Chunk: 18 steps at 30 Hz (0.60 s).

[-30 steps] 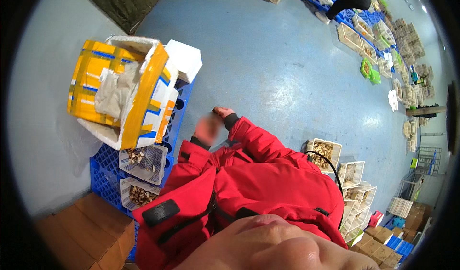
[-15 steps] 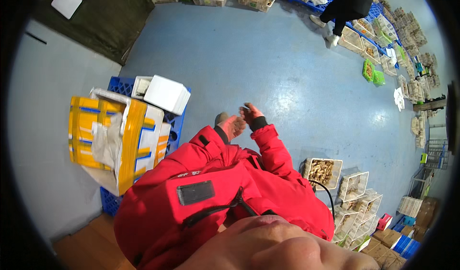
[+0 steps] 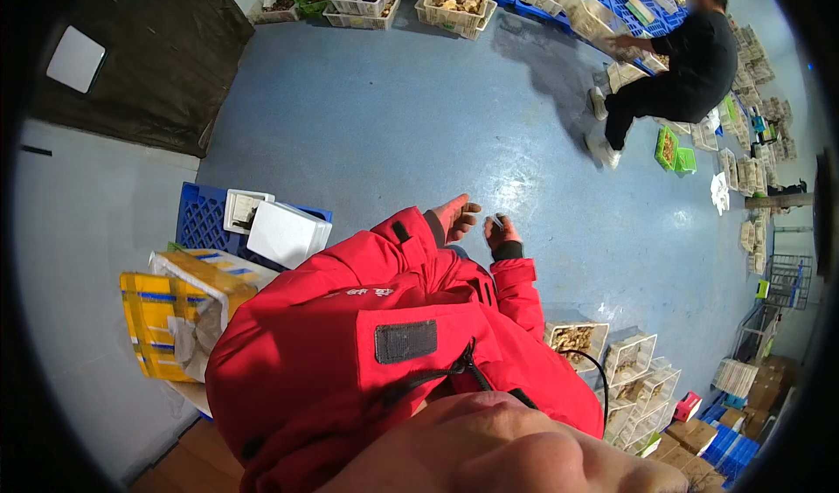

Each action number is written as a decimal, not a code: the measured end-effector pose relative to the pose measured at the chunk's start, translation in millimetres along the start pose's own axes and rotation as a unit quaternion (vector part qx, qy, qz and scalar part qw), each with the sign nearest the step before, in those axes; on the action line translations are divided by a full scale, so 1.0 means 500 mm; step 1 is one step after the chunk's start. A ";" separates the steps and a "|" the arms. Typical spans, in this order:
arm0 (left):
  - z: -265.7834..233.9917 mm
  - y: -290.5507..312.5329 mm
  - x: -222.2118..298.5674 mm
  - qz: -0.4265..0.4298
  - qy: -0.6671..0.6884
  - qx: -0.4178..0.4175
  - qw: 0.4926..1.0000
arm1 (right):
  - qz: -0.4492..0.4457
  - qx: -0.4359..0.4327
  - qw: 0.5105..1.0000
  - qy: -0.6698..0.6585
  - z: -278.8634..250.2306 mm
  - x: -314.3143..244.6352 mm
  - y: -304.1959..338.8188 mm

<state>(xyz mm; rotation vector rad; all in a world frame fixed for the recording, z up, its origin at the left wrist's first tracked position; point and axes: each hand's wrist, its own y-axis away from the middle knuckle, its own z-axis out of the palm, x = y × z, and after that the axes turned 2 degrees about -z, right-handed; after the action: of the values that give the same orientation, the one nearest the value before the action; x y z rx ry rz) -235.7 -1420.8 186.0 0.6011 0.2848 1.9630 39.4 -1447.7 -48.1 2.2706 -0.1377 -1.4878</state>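
Note:
My left hand (image 3: 454,218) is held out in front of the red jacket, its fingers loosely bent and apart, with nothing visible in it. Close beside it on the right is my right hand (image 3: 502,233), fingers curled together. A small pale sliver shows at its fingertips, too small to name. A gap separates the two hands, and both are above the blue-grey floor (image 3: 367,135). Nearest on the left is a white foam box (image 3: 287,233) on a blue plastic pallet (image 3: 203,209), along with a smaller open white box (image 3: 240,211).
A foam box with yellow tape (image 3: 157,327) stands at left. Crates of mushroom-like produce (image 3: 456,2) line the far side. At far right a person in black (image 3: 690,65) bends over a crate. More crates (image 3: 631,359) are stacked at near right, beside cartons (image 3: 695,436).
My hands have moved right and slightly nearer, and have drawn a little apart. The view has turned. The person in black has crouched lower, holding a crate.

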 end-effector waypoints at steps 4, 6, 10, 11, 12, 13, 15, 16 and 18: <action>-0.046 -0.034 0.110 0.066 0.046 0.054 0.995 | -0.069 -0.062 0.975 0.203 0.158 -0.140 -0.104; -0.102 -0.061 0.162 0.095 0.051 0.072 0.992 | -0.015 -0.029 0.992 0.124 0.110 -0.260 -0.161; -0.125 -0.122 0.276 0.155 0.098 0.145 0.972 | -0.172 -0.022 0.862 0.476 -0.017 -0.290 -0.374; -0.119 -0.138 0.311 0.174 0.106 0.099 0.974 | -0.167 0.031 0.916 0.363 -0.051 -0.277 -0.422; -0.190 -0.041 0.311 0.211 0.133 0.189 0.950 | -0.086 -0.089 0.977 0.171 0.072 -0.476 -0.408; -0.168 -0.073 0.348 0.210 0.134 0.186 0.951 | -0.103 -0.050 0.966 0.231 0.042 -0.439 -0.476; -0.193 -0.067 0.383 0.214 0.166 0.215 0.938 | -0.194 -0.068 0.940 0.271 0.088 -0.439 -0.554; -0.190 -0.083 0.408 0.213 0.161 0.209 0.941 | -0.141 -0.123 0.981 0.051 0.087 -0.421 -0.606; -0.160 -0.164 0.479 0.197 0.137 0.158 0.958 | -0.081 -0.170 0.974 -0.129 0.016 -0.339 -0.740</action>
<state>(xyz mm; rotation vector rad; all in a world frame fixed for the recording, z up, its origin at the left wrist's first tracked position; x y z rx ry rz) -299.8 -1165.7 150.0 0.6224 0.7072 2.4129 -92.6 -1062.7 -52.7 1.8502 0.2176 -1.7354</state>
